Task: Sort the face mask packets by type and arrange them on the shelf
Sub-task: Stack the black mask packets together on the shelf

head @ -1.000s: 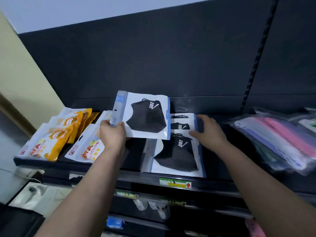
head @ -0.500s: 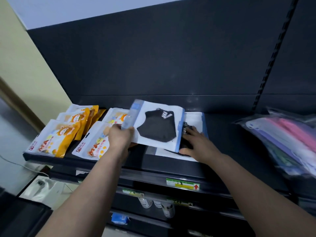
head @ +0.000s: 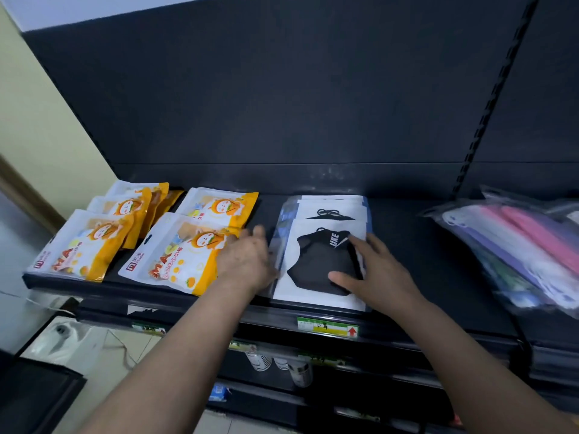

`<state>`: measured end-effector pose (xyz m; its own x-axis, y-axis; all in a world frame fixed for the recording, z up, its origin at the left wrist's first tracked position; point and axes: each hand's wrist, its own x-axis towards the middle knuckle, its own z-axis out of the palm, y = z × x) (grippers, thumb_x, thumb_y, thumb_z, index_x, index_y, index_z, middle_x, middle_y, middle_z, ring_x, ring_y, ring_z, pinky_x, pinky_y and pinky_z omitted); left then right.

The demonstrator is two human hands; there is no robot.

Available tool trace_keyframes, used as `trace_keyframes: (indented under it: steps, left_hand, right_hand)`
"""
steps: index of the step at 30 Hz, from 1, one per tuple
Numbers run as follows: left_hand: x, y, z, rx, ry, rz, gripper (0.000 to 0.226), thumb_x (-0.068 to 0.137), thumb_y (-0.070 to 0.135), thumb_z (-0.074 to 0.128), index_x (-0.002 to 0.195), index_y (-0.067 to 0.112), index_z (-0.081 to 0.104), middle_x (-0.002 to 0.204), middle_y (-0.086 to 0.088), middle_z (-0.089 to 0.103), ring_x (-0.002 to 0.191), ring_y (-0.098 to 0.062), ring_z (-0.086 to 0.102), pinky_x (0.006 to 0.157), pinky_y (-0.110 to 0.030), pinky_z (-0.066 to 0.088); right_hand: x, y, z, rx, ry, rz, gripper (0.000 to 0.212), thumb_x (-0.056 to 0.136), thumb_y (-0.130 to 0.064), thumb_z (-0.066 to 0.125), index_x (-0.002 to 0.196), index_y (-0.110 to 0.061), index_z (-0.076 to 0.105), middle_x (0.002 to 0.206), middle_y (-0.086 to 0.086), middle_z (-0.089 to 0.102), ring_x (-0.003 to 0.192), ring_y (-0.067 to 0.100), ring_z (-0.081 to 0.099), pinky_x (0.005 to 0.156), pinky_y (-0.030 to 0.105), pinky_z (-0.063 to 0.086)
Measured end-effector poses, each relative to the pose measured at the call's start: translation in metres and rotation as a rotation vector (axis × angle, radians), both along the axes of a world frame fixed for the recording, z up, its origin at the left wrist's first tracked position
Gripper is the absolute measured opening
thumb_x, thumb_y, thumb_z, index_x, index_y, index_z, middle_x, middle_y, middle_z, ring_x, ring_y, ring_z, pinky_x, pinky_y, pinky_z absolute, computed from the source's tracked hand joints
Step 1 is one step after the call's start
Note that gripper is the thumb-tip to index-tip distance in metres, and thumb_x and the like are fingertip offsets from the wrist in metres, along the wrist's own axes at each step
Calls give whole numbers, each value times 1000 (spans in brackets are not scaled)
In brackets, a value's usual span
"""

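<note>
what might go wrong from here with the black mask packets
1. The top black mask packet lies near the front edge of the shelf. Its glossy plastic could slide forward off the stack once the right hand, flat on it, lifts.
2. The left hand sits between that stack and the nearest orange packet, so squaring the stack may nudge the orange row askew.

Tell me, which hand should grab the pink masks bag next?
Probably the right hand: it lies on the black mask packet, nearer the pink masks bag. The left hand sits by the orange packets.
</note>
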<state>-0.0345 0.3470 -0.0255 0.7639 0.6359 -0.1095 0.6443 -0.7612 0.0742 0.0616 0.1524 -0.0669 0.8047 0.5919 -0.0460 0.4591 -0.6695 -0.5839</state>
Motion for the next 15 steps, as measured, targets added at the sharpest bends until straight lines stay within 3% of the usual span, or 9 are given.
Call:
trace_keyframes:
  steps: [1, 3, 6, 8, 11, 15]
  left_hand:
    - [1, 2, 1, -90, 7, -58, 77, 78, 36, 74, 143, 23, 34, 138, -8, 48, 127, -31, 45, 97, -38, 43]
    - [2, 0, 5, -214, 105, -160, 70, 80, 28, 72, 142, 24, 40, 138, -6, 51, 127, -28, 49, 101, -36, 44]
    - [10, 4, 6, -153, 110, -143, 53, 82, 33, 69, 131, 22, 52, 132, -4, 56, 120, -26, 53, 93, -34, 48]
    - [21, 8, 7, -85, -22, -109, 50, 87, 37, 62, 133, 21, 49, 134, -8, 52, 122, -29, 51, 94, -36, 44]
    - [46, 13, 2, -174, -176, -205, 57, 94, 41, 54, 145, 23, 37, 149, -6, 38, 137, -28, 36, 108, -37, 34]
    - [81, 21, -12, -217, -67, -394, 61, 99, 46, 40, 153, 27, 19, 163, 2, 11, 150, -19, 7, 121, -45, 12]
  right_hand:
    - [2, 0, 1, -3, 13, -11, 90, 76, -64, 61, 149, -33, 19, 160, 0, 8, 144, 22, 20, 112, 39, 28]
    - [7, -1, 4, -84, 12, 11, 92, 74, -61, 67, 149, -29, 23, 157, 2, 20, 140, 23, 27, 108, 38, 33]
    - [9, -3, 9, -118, 22, -1, 94, 68, -64, 70, 145, -26, 31, 148, -1, 33, 133, 20, 36, 104, 38, 39]
    - [12, 1, 12, -69, 4, -58, 93, 73, -63, 67, 147, -23, 27, 152, 3, 27, 137, 23, 31, 108, 40, 35]
    - [18, 13, 14, -28, -12, -78, 91, 79, -62, 61, 150, -23, 19, 158, 8, 11, 145, 26, 16, 115, 42, 25]
    - [18, 24, 10, -13, 89, -50, 105, 70, -72, 61, 151, -33, 7, 160, 2, -7, 148, 23, -1, 117, 46, 19]
